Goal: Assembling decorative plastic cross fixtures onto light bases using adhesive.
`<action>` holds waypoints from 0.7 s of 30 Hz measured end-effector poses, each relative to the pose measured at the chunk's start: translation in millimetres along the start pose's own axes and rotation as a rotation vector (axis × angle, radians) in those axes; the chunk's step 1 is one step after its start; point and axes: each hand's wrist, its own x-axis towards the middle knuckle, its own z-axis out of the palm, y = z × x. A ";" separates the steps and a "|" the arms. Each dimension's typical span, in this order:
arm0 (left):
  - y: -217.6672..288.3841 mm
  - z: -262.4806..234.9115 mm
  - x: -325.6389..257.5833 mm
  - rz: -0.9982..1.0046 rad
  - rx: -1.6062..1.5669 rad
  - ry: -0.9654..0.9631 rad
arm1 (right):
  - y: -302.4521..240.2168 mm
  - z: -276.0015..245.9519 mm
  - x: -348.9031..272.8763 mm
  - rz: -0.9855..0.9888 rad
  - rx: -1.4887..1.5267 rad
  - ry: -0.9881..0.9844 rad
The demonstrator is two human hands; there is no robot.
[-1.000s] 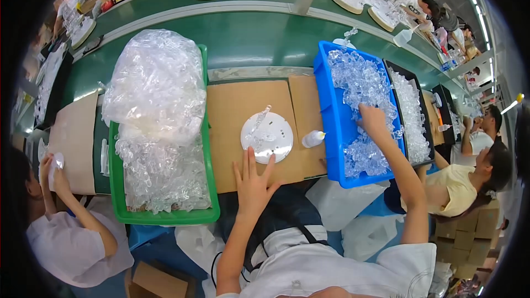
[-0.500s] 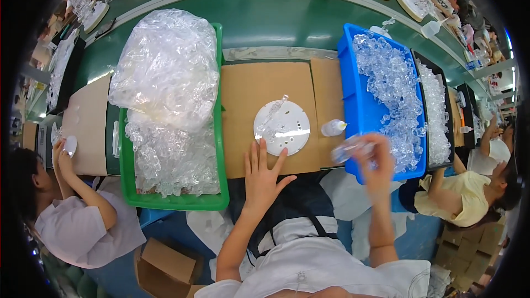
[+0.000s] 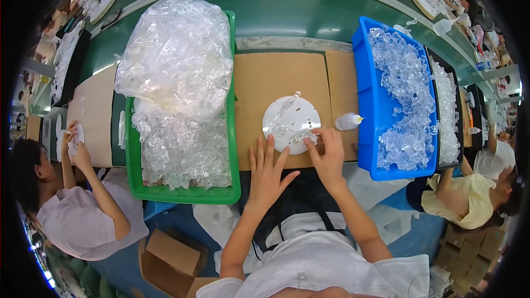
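Observation:
A round white disc (image 3: 305, 111) with small holes lies on brown cardboard in front of me. One long clear plastic piece (image 3: 285, 107) rests across its upper left part, its rounded end past the rim. With fingers spread, my left hand (image 3: 269, 174) lies flat at the disc's near left edge. My right hand (image 3: 329, 157) pinches another clear plastic piece (image 3: 305, 137) over the lower right of the disc. The exact shape of that piece is partly hidden by the fingers. Just right of the disc, a small white bottle (image 3: 348, 121) with a yellowish tip lies on its side.
On the left stands a green tray (image 3: 234, 149) of clear pieces, with a large filled plastic bag (image 3: 176, 55) on top. A blue bin (image 3: 365, 105) of clear parts and a black tray (image 3: 441, 105) stand on the right. Co-workers sit on both sides.
My right hand has moved left from beside the blue bin to the disc, bringing a clear plastic piece. My left hand stays by the disc's near edge. The whole view has shifted slightly.

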 end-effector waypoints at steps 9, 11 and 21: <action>-3.0 3.4 -0.2 -0.006 0.018 -0.013 | 0.2 6.1 -4.8 0.134 0.181 0.015; -3.6 5.3 -1.0 -0.012 0.012 -0.004 | -0.2 8.3 -4.4 0.096 0.143 0.031; 0.6 4.0 2.0 -0.004 0.038 -0.001 | -0.7 8.2 -0.6 0.034 0.094 -0.013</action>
